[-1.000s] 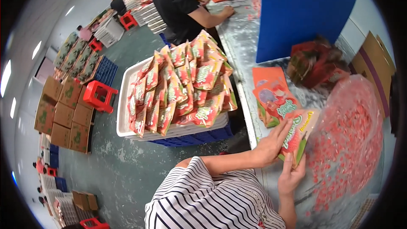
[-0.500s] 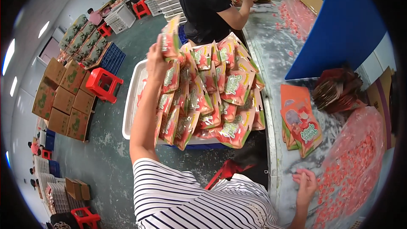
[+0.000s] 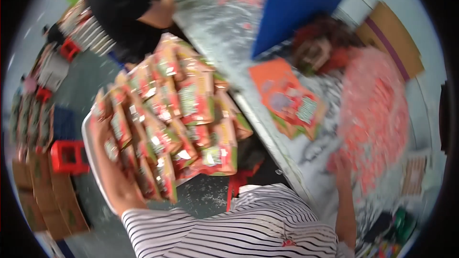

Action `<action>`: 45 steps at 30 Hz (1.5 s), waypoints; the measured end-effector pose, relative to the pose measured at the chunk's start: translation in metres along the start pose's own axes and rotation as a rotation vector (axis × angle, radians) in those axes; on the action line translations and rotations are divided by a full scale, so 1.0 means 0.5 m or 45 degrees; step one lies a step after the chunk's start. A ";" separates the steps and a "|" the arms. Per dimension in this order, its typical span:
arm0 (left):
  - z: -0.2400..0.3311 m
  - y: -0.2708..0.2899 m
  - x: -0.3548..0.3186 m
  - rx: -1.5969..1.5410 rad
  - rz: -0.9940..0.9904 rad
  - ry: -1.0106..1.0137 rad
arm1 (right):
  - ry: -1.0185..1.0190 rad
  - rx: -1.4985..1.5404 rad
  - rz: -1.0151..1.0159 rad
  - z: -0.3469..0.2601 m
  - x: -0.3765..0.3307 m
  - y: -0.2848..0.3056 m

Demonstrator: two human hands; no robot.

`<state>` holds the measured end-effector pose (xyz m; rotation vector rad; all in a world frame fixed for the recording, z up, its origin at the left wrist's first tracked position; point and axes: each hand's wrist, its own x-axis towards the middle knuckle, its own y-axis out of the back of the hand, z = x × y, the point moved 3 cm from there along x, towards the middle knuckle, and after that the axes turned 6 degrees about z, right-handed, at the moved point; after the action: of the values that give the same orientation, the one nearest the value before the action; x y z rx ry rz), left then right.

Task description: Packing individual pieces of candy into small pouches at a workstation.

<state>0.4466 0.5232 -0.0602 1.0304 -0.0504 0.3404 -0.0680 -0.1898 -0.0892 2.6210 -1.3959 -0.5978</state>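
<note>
Seen from the striped shirt, the left hand is at ten o'clock against the packed pouches, which lie on a white tray towards eleven; blur hides whether it grips one. At two, the right hand sits beside bagged red pieces, its grip unclear. Orange packets lie at one.

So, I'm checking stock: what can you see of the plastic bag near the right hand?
The bag looks like thin, see-through plastic, pinkish, with many blurred red pieces inside. It lies slumped on the grey counter, near the cardboard. Its lower left side is by the right hand; blur hides whether they touch.
</note>
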 end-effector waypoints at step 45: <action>0.936 -0.390 -0.702 -0.416 -1.389 -1.076 | 0.589 0.120 0.346 0.020 0.063 -0.019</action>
<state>0.2280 -0.0536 -0.0499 0.6847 -0.2775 -1.0735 -0.0488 -0.2091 -0.1102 2.3558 -1.5993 0.1052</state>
